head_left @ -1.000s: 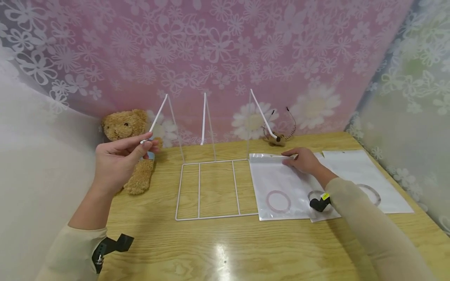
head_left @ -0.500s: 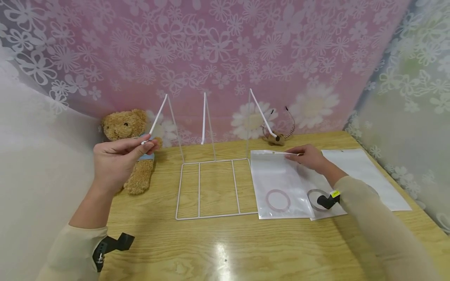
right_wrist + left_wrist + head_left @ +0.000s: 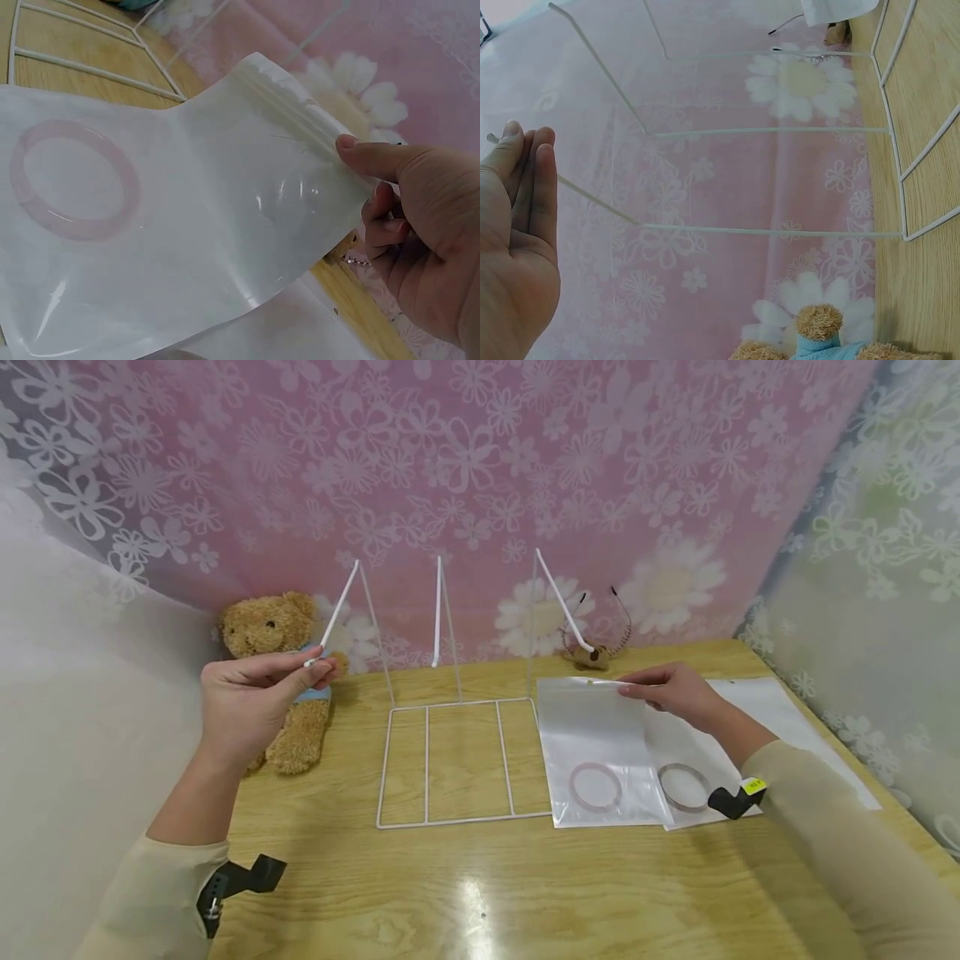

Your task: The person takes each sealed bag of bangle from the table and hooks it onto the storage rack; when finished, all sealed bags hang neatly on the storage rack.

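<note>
My left hand (image 3: 247, 706) pinches the tip of the left prong (image 3: 341, 603) of a white wire display rack (image 3: 426, 768). That rack stands on the table with several slanting prongs, nothing hanging on them. At the right, the thumb and fingers of my right hand (image 3: 675, 695) pinch the top edge of a clear zip bag (image 3: 592, 735). Its top is raised while its lower part stays low by the table. A pink ring-shaped band (image 3: 131, 187) shows inside the bag. In the right wrist view the bag bends below its zip strip.
A second bag with a grey ring (image 3: 663, 785) lies under the held one, and a further white bag (image 3: 780, 718) lies right of it. A teddy bear (image 3: 300, 735) sits behind my left hand. A headband (image 3: 592, 656) lies at the back by the pink curtain.
My right hand has lifted the top edge of the bag and shifted slightly right, bending the bag upward. The left hand keeps its pinch on the prong.
</note>
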A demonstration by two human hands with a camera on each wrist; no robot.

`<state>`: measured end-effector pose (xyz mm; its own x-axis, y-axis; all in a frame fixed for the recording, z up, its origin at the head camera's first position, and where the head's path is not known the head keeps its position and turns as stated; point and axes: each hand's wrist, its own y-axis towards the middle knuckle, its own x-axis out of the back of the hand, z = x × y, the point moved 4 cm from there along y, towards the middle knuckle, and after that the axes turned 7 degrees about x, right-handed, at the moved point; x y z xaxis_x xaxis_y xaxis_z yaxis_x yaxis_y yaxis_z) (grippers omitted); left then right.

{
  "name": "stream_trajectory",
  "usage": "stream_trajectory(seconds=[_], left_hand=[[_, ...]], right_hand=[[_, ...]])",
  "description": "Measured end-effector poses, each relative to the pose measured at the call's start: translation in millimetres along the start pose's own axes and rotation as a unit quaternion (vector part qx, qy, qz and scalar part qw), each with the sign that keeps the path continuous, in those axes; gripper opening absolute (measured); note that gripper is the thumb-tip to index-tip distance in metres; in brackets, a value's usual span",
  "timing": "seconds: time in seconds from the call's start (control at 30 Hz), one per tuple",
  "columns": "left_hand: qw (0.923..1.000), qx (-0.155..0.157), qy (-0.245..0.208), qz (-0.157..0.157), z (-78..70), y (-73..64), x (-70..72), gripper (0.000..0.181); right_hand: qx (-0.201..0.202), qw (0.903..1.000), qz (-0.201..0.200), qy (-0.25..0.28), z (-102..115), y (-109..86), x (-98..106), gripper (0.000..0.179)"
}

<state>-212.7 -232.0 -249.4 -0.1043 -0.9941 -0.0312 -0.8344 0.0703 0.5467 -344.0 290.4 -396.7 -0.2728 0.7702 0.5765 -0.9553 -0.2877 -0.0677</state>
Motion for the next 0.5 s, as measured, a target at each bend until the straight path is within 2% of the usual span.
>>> stream_trajectory(seconds=[0.17, 0.3, 0.5], left_hand=[[1.0000, 0.002, -0.001, 0.002, -2.8, 1.5, -1.9, 0.015], [0.9999, 0.001, 0.015, -0.004, -2.1, 0.1, -0.6, 0.017], [0.9998, 0.004, 0.019, -0.005, -0.1, -1.6, -1.0, 0.018]], right_hand=[[0.016, 0.9997, 0.011, -0.012, 14.8, -12.7, 3.9, 0.056], [0.022, 0.9996, 0.015, -0.009, 27.5, -25.5, 5.6, 0.055], [0.037, 0.9990, -0.011, 0.023, 41.9, -46.2, 9.7, 0.051]])
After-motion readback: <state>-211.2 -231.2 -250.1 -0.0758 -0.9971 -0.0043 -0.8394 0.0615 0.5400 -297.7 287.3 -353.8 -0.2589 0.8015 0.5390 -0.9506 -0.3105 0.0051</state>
